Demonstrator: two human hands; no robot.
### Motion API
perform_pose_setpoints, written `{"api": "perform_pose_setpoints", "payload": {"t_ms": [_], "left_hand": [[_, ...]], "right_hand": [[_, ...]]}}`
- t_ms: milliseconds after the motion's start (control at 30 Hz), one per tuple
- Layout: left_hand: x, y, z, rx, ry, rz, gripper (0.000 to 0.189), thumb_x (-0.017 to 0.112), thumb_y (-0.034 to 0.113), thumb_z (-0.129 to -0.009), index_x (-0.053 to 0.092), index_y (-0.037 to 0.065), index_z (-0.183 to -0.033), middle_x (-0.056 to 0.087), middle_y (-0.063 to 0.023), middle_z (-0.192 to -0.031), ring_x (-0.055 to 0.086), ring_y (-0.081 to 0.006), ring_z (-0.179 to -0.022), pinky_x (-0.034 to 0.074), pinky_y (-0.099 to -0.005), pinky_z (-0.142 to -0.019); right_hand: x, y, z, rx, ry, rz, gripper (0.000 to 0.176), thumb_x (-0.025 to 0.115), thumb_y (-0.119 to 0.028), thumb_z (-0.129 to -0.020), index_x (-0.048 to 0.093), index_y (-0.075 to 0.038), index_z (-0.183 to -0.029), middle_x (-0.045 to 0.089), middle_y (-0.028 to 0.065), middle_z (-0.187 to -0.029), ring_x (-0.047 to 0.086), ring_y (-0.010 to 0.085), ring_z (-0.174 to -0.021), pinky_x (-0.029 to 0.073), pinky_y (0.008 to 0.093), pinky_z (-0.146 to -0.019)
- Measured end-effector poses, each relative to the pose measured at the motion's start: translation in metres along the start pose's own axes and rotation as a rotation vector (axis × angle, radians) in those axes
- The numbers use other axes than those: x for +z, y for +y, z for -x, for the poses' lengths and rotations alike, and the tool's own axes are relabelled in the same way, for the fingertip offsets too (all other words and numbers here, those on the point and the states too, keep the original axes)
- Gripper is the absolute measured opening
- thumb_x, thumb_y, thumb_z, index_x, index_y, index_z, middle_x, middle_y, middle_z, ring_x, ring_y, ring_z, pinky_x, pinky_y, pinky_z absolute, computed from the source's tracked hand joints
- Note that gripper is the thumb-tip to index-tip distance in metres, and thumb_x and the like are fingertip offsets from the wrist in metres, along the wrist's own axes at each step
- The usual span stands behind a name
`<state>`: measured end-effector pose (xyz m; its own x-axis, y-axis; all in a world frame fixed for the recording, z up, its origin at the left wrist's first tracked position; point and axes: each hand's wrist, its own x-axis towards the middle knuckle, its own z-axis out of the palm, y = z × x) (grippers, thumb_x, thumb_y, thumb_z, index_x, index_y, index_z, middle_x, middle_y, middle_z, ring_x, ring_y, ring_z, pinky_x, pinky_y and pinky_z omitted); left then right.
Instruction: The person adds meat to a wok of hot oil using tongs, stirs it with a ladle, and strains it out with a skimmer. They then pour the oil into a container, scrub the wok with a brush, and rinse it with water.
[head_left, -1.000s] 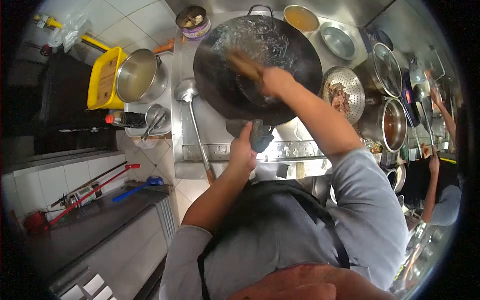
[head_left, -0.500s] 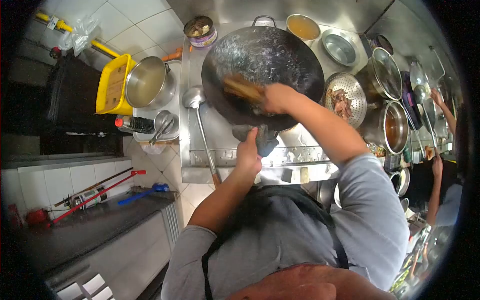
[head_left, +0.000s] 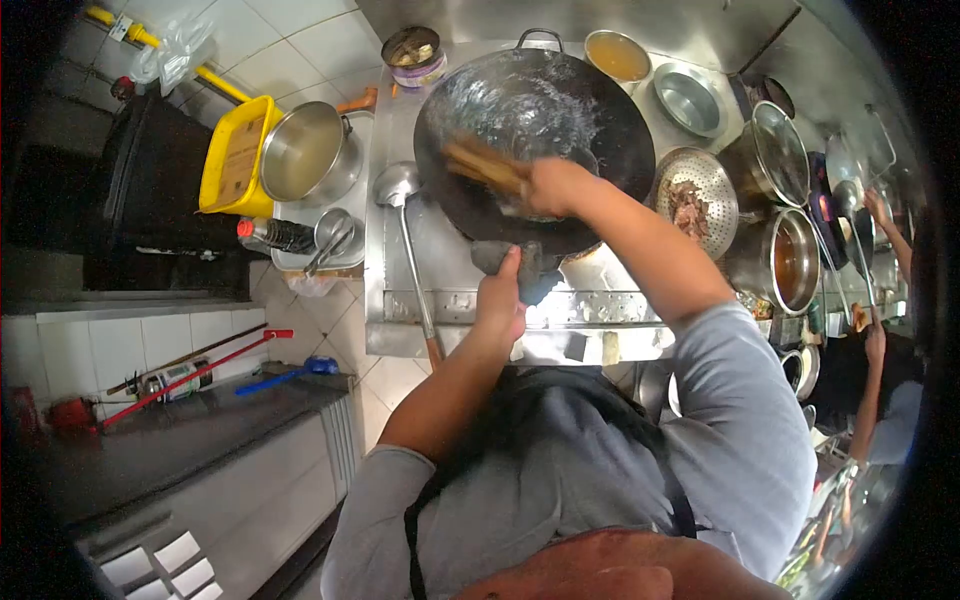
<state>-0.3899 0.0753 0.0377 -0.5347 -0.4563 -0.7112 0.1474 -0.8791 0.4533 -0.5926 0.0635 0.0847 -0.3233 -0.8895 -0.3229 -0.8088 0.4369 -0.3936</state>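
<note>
A large black wok [head_left: 610,130] stands on the steel stove, with water swirling inside. My right hand [head_left: 558,188] is closed around a bamboo wok brush [head_left: 482,168], which is smeared by motion over the wok's left side. My left hand [head_left: 503,300] grips a dark grey cloth [head_left: 492,257] at the wok's near rim; the near handle does not show under it. Left of the wok lies a long-handled ladle [head_left: 397,183], bowl away from me.
Right of the wok, a perforated strainer [head_left: 722,190] holds pieces of meat, beside pots [head_left: 797,262] of liquid. Metal bowls [head_left: 690,100] stand behind. A steel pot [head_left: 305,155] and a yellow basket [head_left: 235,150] are at left. Another person's arms [head_left: 872,385] show far right.
The view has shifted slightly, moving the wok a little right in the picture. The brush still moves in the wok, and the swirl of water has changed shape. My left hand keeps its grip.
</note>
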Motion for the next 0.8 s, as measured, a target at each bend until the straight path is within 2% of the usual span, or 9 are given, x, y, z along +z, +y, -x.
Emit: {"api": "perform_pose_setpoints", "payload": {"t_ms": [67, 133, 200, 267, 333, 467, 533, 667, 800], "left_hand": [[0.004, 0.007, 0.008, -0.080, 0.023, -0.089, 0.037, 0.066, 0.024, -0.093, 0.057, -0.002, -0.117, 0.067, -0.0121, -0.108, 0.068, -0.0230, -0.093, 0.057, -0.0344, -0.079], [0.008, 0.006, 0.011, -0.062, 0.016, -0.076, 0.038, 0.065, 0.026, -0.094, 0.057, -0.003, -0.117, 0.067, -0.0126, -0.108, 0.068, -0.0235, -0.093, 0.057, -0.0353, -0.079], [0.011, 0.006, 0.019, -0.050, 0.020, -0.074, 0.039, 0.065, 0.027, -0.094, 0.056, -0.003, -0.117, 0.067, -0.0130, -0.109, 0.068, -0.0240, -0.093, 0.058, -0.0361, -0.079], [0.020, 0.008, 0.026, -0.041, 0.032, -0.020, 0.040, 0.063, 0.029, -0.095, 0.056, -0.003, -0.117, 0.067, -0.0136, -0.108, 0.069, -0.0253, -0.092, 0.058, -0.0387, -0.080], [0.016, 0.002, 0.016, -0.046, -0.043, 0.057, 0.040, 0.063, 0.029, -0.095, 0.056, -0.004, -0.117, 0.067, -0.0136, -0.108, 0.069, -0.0257, -0.092, 0.058, -0.0398, -0.079], [0.019, 0.004, 0.019, -0.145, -0.050, -0.001, 0.039, 0.063, 0.029, -0.095, 0.056, -0.003, -0.116, 0.067, -0.0134, -0.107, 0.069, -0.0260, -0.091, 0.058, -0.0399, -0.079], [0.015, -0.003, 0.010, -0.134, 0.002, -0.021, 0.038, 0.064, 0.029, -0.094, 0.057, -0.002, -0.115, 0.067, -0.0131, -0.107, 0.069, -0.0255, -0.090, 0.058, -0.0391, -0.078], [0.009, -0.007, 0.000, -0.065, 0.025, 0.018, 0.036, 0.067, 0.026, -0.090, 0.059, 0.000, -0.114, 0.067, -0.0120, -0.105, 0.069, -0.0239, -0.087, 0.057, -0.0361, -0.076], [0.009, 0.000, 0.001, -0.066, 0.031, 0.017, 0.036, 0.068, 0.026, -0.089, 0.059, -0.001, -0.112, 0.068, -0.0112, -0.102, 0.069, -0.0231, -0.086, 0.058, -0.0350, -0.075]], "right_hand": [[-0.025, 0.011, 0.047, -0.042, -0.199, -0.062, 0.052, 0.070, -0.027, -0.070, 0.066, -0.010, -0.119, 0.069, 0.0214, -0.100, 0.067, 0.0376, -0.093, 0.051, 0.0434, -0.086], [-0.039, 0.037, 0.055, -0.011, -0.315, 0.249, 0.049, 0.072, -0.029, -0.069, 0.068, -0.011, -0.115, 0.070, 0.0205, -0.098, 0.067, 0.0364, -0.093, 0.051, 0.0431, -0.085], [-0.043, 0.050, 0.024, 0.152, -0.415, 0.380, 0.037, 0.071, -0.030, -0.072, 0.073, -0.008, -0.101, 0.071, 0.0191, -0.096, 0.068, 0.0371, -0.090, 0.053, 0.0431, -0.080], [-0.021, 0.059, -0.011, 0.225, -0.134, 0.212, 0.033, 0.069, -0.028, -0.073, 0.073, -0.006, -0.096, 0.070, 0.0202, -0.094, 0.068, 0.0381, -0.089, 0.054, 0.0438, -0.078], [-0.015, 0.041, -0.012, 0.175, -0.034, 0.100, 0.032, 0.069, -0.023, -0.068, 0.073, 0.000, -0.090, 0.070, 0.0224, -0.094, 0.070, 0.0332, -0.088, 0.055, 0.0424, -0.077], [-0.040, 0.032, 0.037, 0.097, -0.318, 0.308, 0.034, 0.069, -0.027, -0.073, 0.073, -0.004, -0.098, 0.070, 0.0228, -0.095, 0.068, 0.0357, -0.092, 0.053, 0.0435, -0.082], [-0.052, 0.046, 0.015, 0.186, -0.394, 0.387, 0.029, 0.071, -0.017, -0.071, 0.074, -0.006, -0.097, 0.070, 0.0217, -0.094, 0.070, 0.0338, -0.091, 0.055, 0.0435, -0.079], [-0.021, 0.033, -0.020, 0.194, -0.052, 0.255, 0.030, 0.070, -0.017, -0.067, 0.074, -0.003, -0.093, 0.071, 0.0198, -0.096, 0.070, 0.0336, -0.088, 0.056, 0.0425, -0.079], [-0.051, 0.026, 0.046, 0.105, -0.319, 0.235, 0.041, 0.072, -0.021, -0.067, 0.072, -0.006, -0.105, 0.070, 0.0201, -0.102, 0.068, 0.0341, -0.096, 0.055, 0.0430, -0.083]]}}
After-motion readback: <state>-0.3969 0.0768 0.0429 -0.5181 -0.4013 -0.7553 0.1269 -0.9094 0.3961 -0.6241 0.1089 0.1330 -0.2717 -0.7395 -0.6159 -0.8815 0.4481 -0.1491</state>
